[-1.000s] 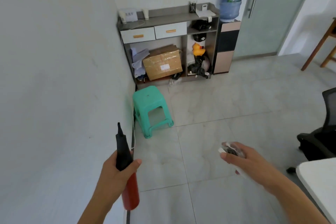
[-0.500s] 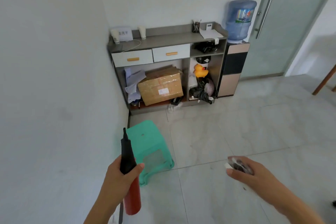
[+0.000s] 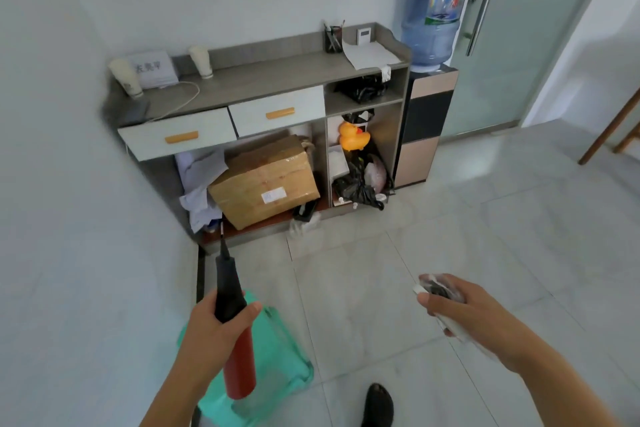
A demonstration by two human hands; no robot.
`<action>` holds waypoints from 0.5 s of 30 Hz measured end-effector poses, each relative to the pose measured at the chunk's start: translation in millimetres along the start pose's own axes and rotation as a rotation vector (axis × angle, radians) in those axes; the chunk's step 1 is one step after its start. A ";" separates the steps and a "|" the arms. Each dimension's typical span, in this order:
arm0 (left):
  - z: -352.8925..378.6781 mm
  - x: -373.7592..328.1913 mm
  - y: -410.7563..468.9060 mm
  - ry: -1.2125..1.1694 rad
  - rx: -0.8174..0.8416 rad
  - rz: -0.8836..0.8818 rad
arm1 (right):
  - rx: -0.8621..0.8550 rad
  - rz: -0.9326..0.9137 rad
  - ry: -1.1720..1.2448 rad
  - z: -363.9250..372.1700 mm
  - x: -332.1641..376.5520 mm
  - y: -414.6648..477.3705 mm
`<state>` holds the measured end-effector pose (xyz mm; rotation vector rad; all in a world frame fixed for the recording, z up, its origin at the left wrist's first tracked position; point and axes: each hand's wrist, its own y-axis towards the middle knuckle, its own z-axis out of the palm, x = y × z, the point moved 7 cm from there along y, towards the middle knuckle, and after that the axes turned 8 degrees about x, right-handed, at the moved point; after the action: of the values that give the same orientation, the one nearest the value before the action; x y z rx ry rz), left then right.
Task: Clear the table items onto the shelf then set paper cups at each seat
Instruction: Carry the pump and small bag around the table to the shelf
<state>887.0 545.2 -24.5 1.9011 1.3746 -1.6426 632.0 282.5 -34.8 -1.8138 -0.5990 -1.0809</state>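
The pump [image 3: 239,367] stands near-upright in the left hand [image 3: 214,326], nozzle up. Fingers and thumb wrap the black barrel just above the red section, so the red end hangs below the fist. This grip probably keeps the long body steady for carrying. The right hand [image 3: 474,315] closes on a small clear packet [image 3: 438,288] with dark contents, which protrudes on the far side of the thumb. Both items are well short of the shelf [image 3: 263,76], far ahead against the wall. Two paper cups [image 3: 201,61] stand on its top, left end. A green stool [image 3: 287,367] sits below the left hand.
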 end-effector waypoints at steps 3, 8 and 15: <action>9.1 -49.5 63.3 -0.024 -0.017 0.013 | -0.018 -0.024 -0.005 -35.3 42.1 71.3; 14.4 -91.5 152.1 -0.063 -0.043 0.015 | 0.063 -0.059 -0.070 -63.6 109.6 185.3; -17.4 -107.7 296.4 -0.098 -0.135 -0.048 | 0.135 -0.035 -0.095 -74.4 158.9 340.7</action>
<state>1140.0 356.3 -30.5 1.7032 1.4621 -1.5986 937.5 51.2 -38.3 -1.7493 -0.7458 -0.9581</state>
